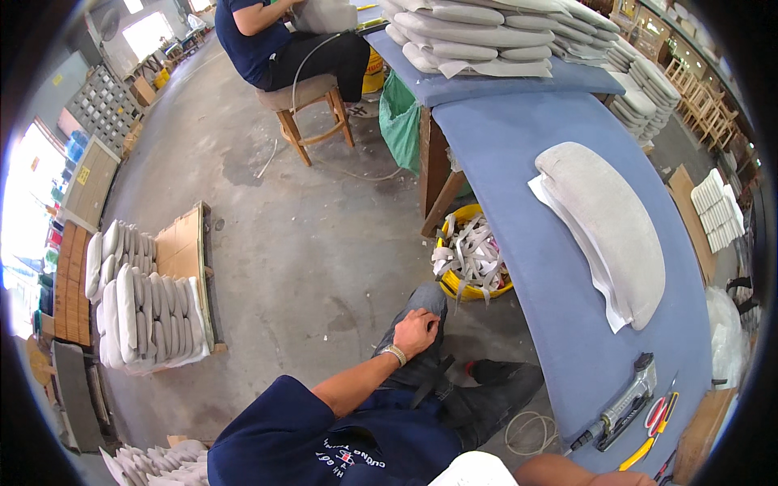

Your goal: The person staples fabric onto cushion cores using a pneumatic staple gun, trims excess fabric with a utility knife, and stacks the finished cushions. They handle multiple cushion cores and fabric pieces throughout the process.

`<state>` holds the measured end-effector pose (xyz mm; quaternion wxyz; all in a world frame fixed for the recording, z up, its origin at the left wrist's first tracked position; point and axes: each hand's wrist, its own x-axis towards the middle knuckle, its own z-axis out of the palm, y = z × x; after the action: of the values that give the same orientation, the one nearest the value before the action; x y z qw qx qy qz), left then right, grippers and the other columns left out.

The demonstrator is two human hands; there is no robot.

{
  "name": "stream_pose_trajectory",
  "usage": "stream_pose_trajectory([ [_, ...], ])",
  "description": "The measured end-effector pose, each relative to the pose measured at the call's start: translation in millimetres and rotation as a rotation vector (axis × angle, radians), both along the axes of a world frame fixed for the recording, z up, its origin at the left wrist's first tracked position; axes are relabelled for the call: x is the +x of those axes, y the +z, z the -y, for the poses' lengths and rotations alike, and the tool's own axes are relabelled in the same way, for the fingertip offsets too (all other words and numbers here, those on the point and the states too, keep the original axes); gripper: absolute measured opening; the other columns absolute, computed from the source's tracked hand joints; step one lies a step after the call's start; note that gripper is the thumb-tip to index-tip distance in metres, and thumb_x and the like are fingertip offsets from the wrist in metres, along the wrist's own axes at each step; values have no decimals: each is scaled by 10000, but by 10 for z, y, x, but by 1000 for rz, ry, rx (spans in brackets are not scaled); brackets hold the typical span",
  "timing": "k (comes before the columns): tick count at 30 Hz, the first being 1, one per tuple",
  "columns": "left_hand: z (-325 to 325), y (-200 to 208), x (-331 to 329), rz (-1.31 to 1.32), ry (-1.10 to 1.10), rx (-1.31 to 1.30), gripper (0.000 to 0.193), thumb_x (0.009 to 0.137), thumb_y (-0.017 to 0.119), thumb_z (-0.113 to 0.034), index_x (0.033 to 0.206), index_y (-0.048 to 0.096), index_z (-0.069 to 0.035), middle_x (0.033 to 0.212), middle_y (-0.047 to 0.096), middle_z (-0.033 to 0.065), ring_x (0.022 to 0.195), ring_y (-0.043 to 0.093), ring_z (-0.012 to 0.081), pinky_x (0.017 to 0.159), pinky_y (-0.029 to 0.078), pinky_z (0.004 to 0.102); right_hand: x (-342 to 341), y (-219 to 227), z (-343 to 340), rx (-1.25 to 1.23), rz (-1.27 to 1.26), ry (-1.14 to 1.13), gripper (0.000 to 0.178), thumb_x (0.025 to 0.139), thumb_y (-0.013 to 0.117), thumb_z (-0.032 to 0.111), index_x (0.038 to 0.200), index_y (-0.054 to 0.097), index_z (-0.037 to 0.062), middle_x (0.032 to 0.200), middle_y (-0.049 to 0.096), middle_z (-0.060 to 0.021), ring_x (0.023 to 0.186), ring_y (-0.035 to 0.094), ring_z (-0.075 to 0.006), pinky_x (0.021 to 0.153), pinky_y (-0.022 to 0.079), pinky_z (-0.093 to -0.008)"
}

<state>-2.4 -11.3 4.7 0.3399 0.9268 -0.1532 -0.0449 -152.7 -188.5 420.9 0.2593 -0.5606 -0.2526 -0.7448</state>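
Observation:
My left hand (416, 333) rests on my thigh, its fingers curled in with no object showing in them. At the lower edge, beside the blue padded table (559, 324), the picture cuts off my right hand (622, 479), and its fingers are hidden. Nearest to it on the table are a pneumatic staple gun (628, 402), red-handled scissors (655, 415) and a yellow-handled cutter (639, 455). Farther up the table lies a curved, grey upholstered cushion (612, 223), with white fabric showing along its left edge.
A yellow tub (444, 279) of fabric scraps stands beside the table. Grey cushions (478, 36) are piled at the back; more cushions (150, 316) stand on a pallet at left. A co-worker (259, 49) sits on a wooden stool (304, 97). A coiled hose (531, 433) lies on the floor.

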Motion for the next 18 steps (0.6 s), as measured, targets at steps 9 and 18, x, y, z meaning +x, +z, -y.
stream_pose_trajectory([
  [9,-7,8,-13,-13,11,13,181,927,666,-239,1024,788,-148,1050,733,42,993,696,309,899,573,421,-948,-437,883,-159,-132,14,168,975,627,284,1057,584,144,669,506,116,511,436,-21,546,374,-174],
  [18,0,2,12,-1,-8,1,188,927,667,-243,1036,788,-149,1064,732,49,1024,692,312,892,579,424,-166,27,230,-240,-255,344,301,1048,528,290,1227,601,59,876,620,42,722,588,-32,693,468,-195],
])
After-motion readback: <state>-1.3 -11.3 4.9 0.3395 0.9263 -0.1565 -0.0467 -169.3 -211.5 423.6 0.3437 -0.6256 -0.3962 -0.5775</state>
